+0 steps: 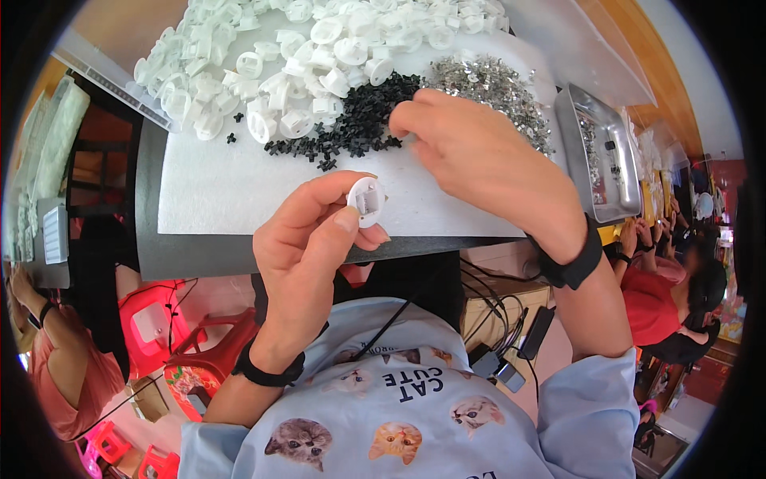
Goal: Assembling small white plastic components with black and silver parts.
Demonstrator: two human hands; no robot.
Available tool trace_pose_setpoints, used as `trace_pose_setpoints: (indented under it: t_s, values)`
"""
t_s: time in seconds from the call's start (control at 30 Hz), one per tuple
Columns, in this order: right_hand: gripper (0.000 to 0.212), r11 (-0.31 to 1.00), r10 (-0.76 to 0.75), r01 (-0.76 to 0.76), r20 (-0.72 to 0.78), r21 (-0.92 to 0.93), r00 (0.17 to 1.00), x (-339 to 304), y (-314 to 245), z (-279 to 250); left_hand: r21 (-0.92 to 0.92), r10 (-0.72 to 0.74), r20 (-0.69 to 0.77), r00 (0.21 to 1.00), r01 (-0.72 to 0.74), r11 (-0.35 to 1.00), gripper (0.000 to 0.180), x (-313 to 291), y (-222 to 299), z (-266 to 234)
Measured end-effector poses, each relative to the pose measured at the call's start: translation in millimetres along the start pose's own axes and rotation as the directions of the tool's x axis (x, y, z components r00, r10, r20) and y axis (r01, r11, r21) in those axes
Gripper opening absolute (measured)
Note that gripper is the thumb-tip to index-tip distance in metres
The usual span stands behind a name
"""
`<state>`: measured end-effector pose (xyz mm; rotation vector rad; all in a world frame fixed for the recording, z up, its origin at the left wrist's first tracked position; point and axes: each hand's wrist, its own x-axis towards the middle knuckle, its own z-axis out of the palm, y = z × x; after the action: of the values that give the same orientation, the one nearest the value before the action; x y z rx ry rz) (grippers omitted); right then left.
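My left hand point(307, 243) pinches a small round white plastic part point(368, 201) between thumb and fingers, its hollow inner side with a slot turned up. My right hand point(479, 148) hovers at the right edge of a heap of small black cross-shaped pieces point(363, 120). Its thumb and index finger are curled together, and their tips are partly hidden, so whatever they hold does not show. Just beyond the right hand spreads a pile of tiny silvery metal pieces point(495, 84). Many more white plastic parts point(319, 60) are heaped at the far left and middle.
A white foam sheet point(215, 195) covers the dark tabletop. On the right stands a metal tray point(598, 160) with some small pieces inside. Red plastic chairs point(203, 351) and black cables point(503, 319) are below the table edge. Other people sit at both sides.
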<state>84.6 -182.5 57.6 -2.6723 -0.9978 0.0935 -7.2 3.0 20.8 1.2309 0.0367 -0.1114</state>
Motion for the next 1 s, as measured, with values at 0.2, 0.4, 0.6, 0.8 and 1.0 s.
trace_pose_setpoints:
  t_s: [0.2,0.4,0.6,0.8,1.0]
  values:
    - [0.019,0.995,0.086,-0.085,-0.008,0.048,0.996,-9,-2,-1,-0.095,0.003,-0.003,1.000,-0.003,0.995,0.025,5,-3,-1]
    - [0.019,0.998,0.064,-0.063,0.038,-0.016,0.997,-3,1,5,-0.091,0.026,-0.014,1.000,-0.027,0.996,0.025,9,-7,-1]
    - [0.018,1.000,0.031,-0.031,0.004,-0.001,1.000,-10,4,3,0.006,0.060,0.026,0.998,-0.060,0.998,0.029,12,-9,0]
    - [0.016,0.999,0.022,-0.022,-0.004,-0.031,1.000,-5,3,8,-0.059,0.027,-0.006,1.000,-0.028,0.998,0.025,12,-9,1]
    - [0.006,0.996,-0.063,0.060,-0.050,-0.060,0.997,2,-1,13,-0.065,0.049,-0.001,0.999,-0.049,0.997,0.025,12,-11,1]
